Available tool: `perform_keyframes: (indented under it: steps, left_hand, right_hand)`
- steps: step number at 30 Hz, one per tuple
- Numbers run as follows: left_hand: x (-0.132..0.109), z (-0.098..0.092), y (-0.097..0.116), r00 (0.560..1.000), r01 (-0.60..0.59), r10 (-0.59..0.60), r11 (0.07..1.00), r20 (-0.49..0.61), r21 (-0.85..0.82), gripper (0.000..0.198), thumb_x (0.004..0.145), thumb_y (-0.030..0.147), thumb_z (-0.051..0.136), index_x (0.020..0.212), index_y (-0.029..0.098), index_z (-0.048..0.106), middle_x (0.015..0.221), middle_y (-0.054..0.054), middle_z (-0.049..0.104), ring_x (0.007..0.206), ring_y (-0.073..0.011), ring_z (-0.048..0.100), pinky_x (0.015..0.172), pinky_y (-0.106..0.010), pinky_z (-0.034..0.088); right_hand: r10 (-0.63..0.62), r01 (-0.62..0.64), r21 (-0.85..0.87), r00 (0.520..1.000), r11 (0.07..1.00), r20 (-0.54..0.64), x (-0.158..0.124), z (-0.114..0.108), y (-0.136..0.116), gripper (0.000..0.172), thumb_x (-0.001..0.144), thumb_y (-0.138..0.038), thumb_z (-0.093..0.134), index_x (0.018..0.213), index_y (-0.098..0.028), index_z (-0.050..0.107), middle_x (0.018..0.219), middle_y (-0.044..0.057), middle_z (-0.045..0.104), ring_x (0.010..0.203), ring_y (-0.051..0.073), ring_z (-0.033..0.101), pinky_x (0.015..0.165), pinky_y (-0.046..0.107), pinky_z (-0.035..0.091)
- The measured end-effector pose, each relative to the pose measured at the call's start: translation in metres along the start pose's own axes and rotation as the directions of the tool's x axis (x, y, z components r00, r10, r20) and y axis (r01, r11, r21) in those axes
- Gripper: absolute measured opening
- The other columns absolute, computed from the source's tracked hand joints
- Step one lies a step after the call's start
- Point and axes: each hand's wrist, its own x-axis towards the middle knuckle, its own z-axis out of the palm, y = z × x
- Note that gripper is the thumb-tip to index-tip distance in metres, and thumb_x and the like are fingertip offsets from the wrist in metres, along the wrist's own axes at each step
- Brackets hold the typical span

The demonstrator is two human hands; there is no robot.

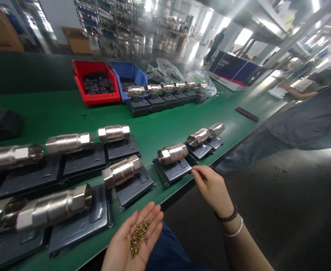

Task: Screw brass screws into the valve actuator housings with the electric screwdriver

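Note:
My left hand point(134, 241) lies palm up with its fingers stretched out, and a small heap of brass-coloured screws point(139, 235) rests in it. Thumb and fingertips of my right hand point(210, 186) are pinched at the near right corner of a black plastic box point(173, 171). What sits between those fingertips is too small to make out. On that box lies a shiny metal valve body with hexagonal ends point(173, 153). Just left of it, a similar valve body point(122, 171) rests on another black box point(135, 188), whose corners carry small screws.
More valves on boxes stand in rows at left point(55, 209) and further right point(199, 137). Behind are a red bin point(103, 98) of black parts, a blue bin point(141, 69) and plastic bags point(165, 69). A co-worker's sleeve point(309, 109) is at right, near a dark phone-like object point(247, 114).

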Motion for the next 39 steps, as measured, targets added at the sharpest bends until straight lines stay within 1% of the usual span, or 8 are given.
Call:
perform_keyframes:
  steps: [12,20,25,28,31,33,36,39]
  left_hand:
    - [0.000,-0.003,-0.001,1.000,-0.002,0.002,1.000,0.010,0.001,0.040,0.091,0.013,0.027,0.127,-0.001,0.040,0.098,-0.020,0.065,0.087,-0.0247,0.064,0.074,-0.035,0.055]
    - [0.003,-0.011,-0.003,0.998,-0.002,0.003,1.000,0.060,-0.014,0.042,0.090,0.014,0.030,0.130,-0.001,0.035,0.102,-0.020,0.064,0.090,-0.0249,0.063,0.077,-0.035,0.054]
    - [0.002,-0.008,-0.003,0.996,-0.004,0.006,1.000,0.085,-0.023,0.039,0.091,0.015,0.031,0.127,0.000,0.039,0.104,-0.018,0.063,0.092,-0.0241,0.063,0.077,-0.034,0.055]
    - [0.000,-0.006,-0.004,0.995,-0.009,0.011,1.000,0.104,-0.023,0.037,0.091,0.016,0.032,0.122,0.001,0.045,0.108,-0.018,0.062,0.097,-0.0243,0.061,0.082,-0.035,0.053]
    - [-0.001,-0.006,-0.005,0.986,-0.029,0.034,0.999,0.166,-0.030,0.036,0.092,0.018,0.032,0.119,0.001,0.049,0.113,-0.018,0.059,0.103,-0.0242,0.058,0.088,-0.036,0.049]
    - [0.000,-0.007,-0.007,0.983,-0.050,0.055,0.998,0.178,-0.030,0.038,0.092,0.019,0.029,0.117,0.000,0.051,0.114,-0.019,0.058,0.105,-0.0243,0.057,0.092,-0.037,0.047]
    - [0.003,-0.013,-0.009,0.976,-0.069,0.076,0.997,0.204,-0.039,0.039,0.092,0.019,0.028,0.117,0.000,0.052,0.115,-0.019,0.057,0.109,-0.0245,0.054,0.098,-0.039,0.041]
    - [0.008,-0.020,-0.011,0.946,-0.010,0.037,0.996,0.321,-0.085,0.039,0.091,0.021,0.033,0.119,0.001,0.050,0.120,-0.017,0.055,0.114,-0.0231,0.049,0.102,-0.036,0.036]
  right_hand:
    - [-0.002,0.001,-0.019,0.999,1.000,-0.037,0.000,-0.003,-0.005,0.013,0.085,-0.019,0.049,0.079,-0.015,0.060,0.074,0.003,0.060,0.059,0.011,0.055,0.056,0.021,0.047]
    - [-0.029,0.028,-0.032,0.999,0.999,-0.025,0.002,-0.008,0.002,0.016,0.087,-0.024,0.048,0.081,-0.017,0.062,0.079,0.004,0.064,0.070,0.015,0.061,0.064,0.025,0.052]
    - [0.005,-0.005,-0.003,0.994,1.000,-0.108,-0.008,-0.023,-0.026,0.010,0.085,-0.021,0.053,0.088,-0.018,0.062,0.084,0.004,0.063,0.074,0.015,0.060,0.068,0.026,0.051]
    - [-0.120,0.103,0.222,0.991,0.970,0.061,-0.015,-0.022,-0.062,0.010,0.084,-0.014,0.055,0.090,-0.019,0.061,0.084,0.001,0.062,0.075,0.011,0.058,0.069,0.020,0.050]
    - [-0.303,0.164,0.425,0.910,0.890,0.283,-0.020,-0.011,-0.093,0.012,0.086,-0.013,0.052,0.094,-0.017,0.059,0.087,0.003,0.060,0.079,0.012,0.055,0.071,0.022,0.049]
    - [-0.338,0.163,0.432,0.866,0.887,0.368,-0.022,0.000,-0.104,0.012,0.086,-0.014,0.050,0.094,-0.016,0.059,0.087,0.004,0.058,0.080,0.015,0.053,0.071,0.028,0.048]
    - [-0.346,0.170,0.396,0.835,0.902,0.429,-0.023,0.011,-0.108,0.011,0.086,-0.013,0.048,0.090,-0.015,0.058,0.083,0.005,0.056,0.076,0.018,0.050,0.069,0.033,0.046]
    - [-0.375,0.191,0.429,0.836,0.883,0.400,-0.025,0.016,-0.107,0.012,0.086,-0.011,0.046,0.084,-0.014,0.057,0.079,0.004,0.056,0.075,0.018,0.049,0.071,0.033,0.044]
